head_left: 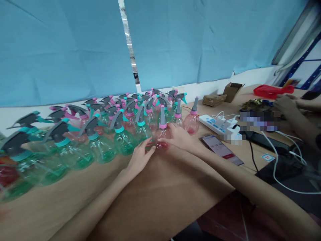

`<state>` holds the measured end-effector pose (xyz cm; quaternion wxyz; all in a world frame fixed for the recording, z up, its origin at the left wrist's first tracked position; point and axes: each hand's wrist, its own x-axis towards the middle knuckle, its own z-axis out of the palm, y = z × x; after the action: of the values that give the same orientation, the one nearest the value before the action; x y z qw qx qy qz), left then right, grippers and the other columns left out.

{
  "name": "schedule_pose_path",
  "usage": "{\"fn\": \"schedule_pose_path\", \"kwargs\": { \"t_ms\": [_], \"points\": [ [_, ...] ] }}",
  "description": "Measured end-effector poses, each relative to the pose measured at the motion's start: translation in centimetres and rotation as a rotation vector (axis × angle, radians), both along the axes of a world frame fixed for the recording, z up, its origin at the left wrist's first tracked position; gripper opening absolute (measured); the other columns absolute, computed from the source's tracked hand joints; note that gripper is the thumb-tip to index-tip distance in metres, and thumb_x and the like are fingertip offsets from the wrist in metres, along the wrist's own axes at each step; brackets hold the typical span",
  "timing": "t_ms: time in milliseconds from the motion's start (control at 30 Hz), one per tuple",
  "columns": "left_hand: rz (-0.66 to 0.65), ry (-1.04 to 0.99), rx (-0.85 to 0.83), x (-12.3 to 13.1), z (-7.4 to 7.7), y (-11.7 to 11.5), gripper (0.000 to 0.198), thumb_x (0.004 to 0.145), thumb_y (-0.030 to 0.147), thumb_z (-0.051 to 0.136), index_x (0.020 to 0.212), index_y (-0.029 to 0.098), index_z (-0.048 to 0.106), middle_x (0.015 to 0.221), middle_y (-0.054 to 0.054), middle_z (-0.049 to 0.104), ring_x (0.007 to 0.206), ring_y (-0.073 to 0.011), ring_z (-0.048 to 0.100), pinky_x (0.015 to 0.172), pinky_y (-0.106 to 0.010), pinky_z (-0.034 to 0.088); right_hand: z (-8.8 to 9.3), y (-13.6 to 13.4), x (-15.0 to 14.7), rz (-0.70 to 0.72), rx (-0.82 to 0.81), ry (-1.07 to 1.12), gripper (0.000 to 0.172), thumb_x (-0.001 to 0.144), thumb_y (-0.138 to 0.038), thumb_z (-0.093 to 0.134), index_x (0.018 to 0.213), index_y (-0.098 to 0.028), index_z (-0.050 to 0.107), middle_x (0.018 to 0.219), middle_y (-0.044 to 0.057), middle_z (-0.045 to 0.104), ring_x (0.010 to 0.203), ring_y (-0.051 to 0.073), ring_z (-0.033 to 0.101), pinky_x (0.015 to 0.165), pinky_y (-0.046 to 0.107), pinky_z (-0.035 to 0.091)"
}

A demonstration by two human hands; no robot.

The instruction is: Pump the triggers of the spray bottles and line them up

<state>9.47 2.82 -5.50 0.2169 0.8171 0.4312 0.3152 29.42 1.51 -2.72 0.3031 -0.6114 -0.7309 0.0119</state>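
Observation:
A pink spray bottle [162, 144] with a grey trigger head and pink collar stands upright at the front of a group of bottles. My right hand [180, 138] is curled against its right side, thumb across the front. Just left of that bottle, my left hand [140, 156] has its fingers stretched apart and holds nothing; whether its fingertips touch the bottle I cannot tell. Behind my left hand stands a green spray bottle [143, 133] with a turquoise collar. Another pink spray bottle [192, 123] stands to the right, beyond my right hand.
Several green and pink spray bottles [101, 149] crowd the table [150, 194] leftward, before a blue wall covering [170, 43]. Rightward lie a phone [222, 150], a white power strip [213, 124], loose cables and small cardboard boxes [233, 92]. A co-worker's hands [288, 104] work at the far right.

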Motion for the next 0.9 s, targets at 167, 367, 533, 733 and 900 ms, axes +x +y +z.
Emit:
{"fn": "schedule_pose_path", "kwargs": {
  "t_ms": [167, 367, 533, 733, 900],
  "points": [
    [-0.057, -0.053, 0.012, 0.5, 1.6, -1.8, 0.043, 0.083, 0.040, 0.054, 0.119, 0.020, 0.046, 0.121, -0.010, 0.053, 0.105, -0.0218, 0.057, 0.083, -0.037, 0.051, 0.4, -3.8, -0.5, 0.058, -0.040, -0.012, 0.046, 0.075, -0.056, 0.056, 0.101, -0.019, 0.048, 0.102, 0.010, 0.060, 0.086, 0.026, 0.060, 0.068, 0.036, 0.046],
    [-0.063, -0.142, 0.082, 1.1, 4.0, -3.3, 0.054, 0.075, 0.034, 0.063, 0.123, 0.019, 0.043, 0.120, -0.010, 0.054, 0.107, -0.0245, 0.055, 0.092, -0.043, 0.045, -0.6, -6.3, -2.9, 0.278, 0.070, 0.079, 0.046, 0.074, -0.058, 0.057, 0.099, -0.020, 0.049, 0.097, 0.007, 0.058, 0.092, 0.024, 0.055, 0.076, 0.038, 0.046],
    [-0.007, -0.227, 0.051, -0.4, 4.9, -4.1, 0.043, 0.077, 0.031, 0.060, 0.116, 0.019, 0.050, 0.110, -0.008, 0.061, 0.096, -0.0229, 0.061, 0.086, -0.041, 0.049, -1.2, -6.8, -6.2, 0.280, 0.055, 0.118, 0.055, 0.068, -0.066, 0.057, 0.095, -0.019, 0.051, 0.094, 0.008, 0.056, 0.089, 0.024, 0.055, 0.074, 0.039, 0.049],
    [0.058, -0.353, 0.061, -4.0, 4.8, -4.8, 0.043, 0.076, 0.016, 0.053, 0.119, 0.021, 0.051, 0.116, -0.005, 0.061, 0.105, -0.0204, 0.058, 0.095, -0.038, 0.045, -1.8, -6.3, -11.4, 0.245, 0.099, 0.141, 0.063, 0.063, -0.071, 0.056, 0.094, -0.017, 0.051, 0.096, 0.012, 0.056, 0.092, 0.027, 0.054, 0.075, 0.043, 0.050],
    [0.042, -0.420, -0.055, -7.3, 5.1, -4.6, 0.037, 0.072, 0.012, 0.052, 0.107, 0.020, 0.059, 0.103, -0.004, 0.065, 0.095, -0.0202, 0.062, 0.087, -0.037, 0.049, -2.1, -6.1, -13.9, 0.407, 0.078, 0.250, 0.077, 0.061, -0.069, 0.061, 0.112, -0.014, 0.046, 0.110, 0.015, 0.054, 0.104, 0.028, 0.051, 0.086, 0.043, 0.047]
  ]
}}
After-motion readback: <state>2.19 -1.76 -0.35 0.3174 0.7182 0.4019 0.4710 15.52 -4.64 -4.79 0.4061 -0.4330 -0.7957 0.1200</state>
